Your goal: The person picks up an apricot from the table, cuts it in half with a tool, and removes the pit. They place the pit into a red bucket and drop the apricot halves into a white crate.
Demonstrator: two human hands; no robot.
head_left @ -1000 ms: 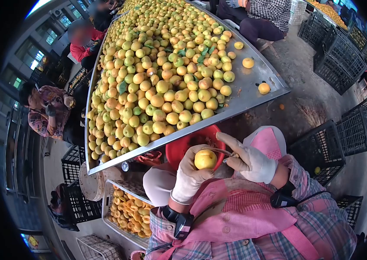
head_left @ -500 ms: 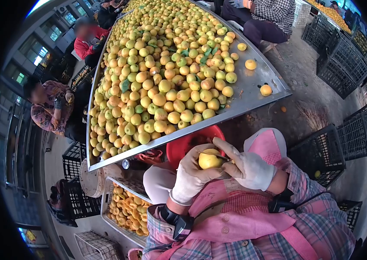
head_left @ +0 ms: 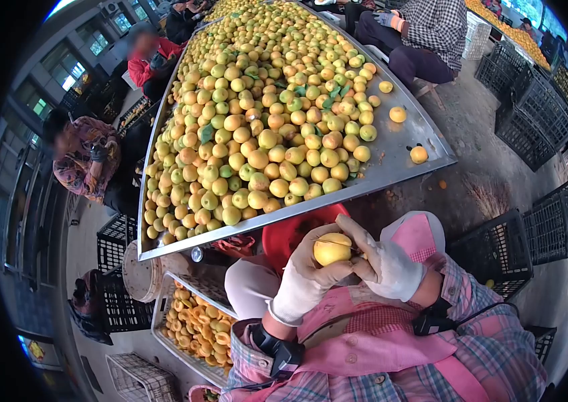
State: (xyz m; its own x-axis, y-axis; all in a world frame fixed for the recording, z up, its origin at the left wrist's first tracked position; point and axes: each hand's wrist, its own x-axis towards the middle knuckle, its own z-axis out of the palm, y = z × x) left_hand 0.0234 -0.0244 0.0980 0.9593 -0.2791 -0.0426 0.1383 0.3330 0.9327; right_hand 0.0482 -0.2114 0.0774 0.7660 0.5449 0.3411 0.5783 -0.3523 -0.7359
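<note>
My left hand (head_left: 303,273), in a pale glove with a tan palm, is closed around a yellow apricot (head_left: 331,248) in front of my lap. My right hand (head_left: 388,266), gloved the same way, is closed right beside the fruit. A thin dark tool, like a small blade, runs from its fingers across the apricot; most of it is hidden. Beyond my hands, a metal sorting table (head_left: 284,216) bears a big heap of whole apricots (head_left: 257,141). A red basin (head_left: 282,236) sits below the table edge, partly behind my hands.
At my left, a white crate (head_left: 162,309) holds halved apricots (head_left: 198,325), with a pale bucket (head_left: 140,271) behind it. Black crates (head_left: 491,251) stand on the right. Co-workers sit along both table sides, including a person in a checked shirt (head_left: 435,27).
The view has shifted slightly, so the table sits a little lower and further right. Both hands stay at the apricot, which now shows a thin dark line across its upper side.
</note>
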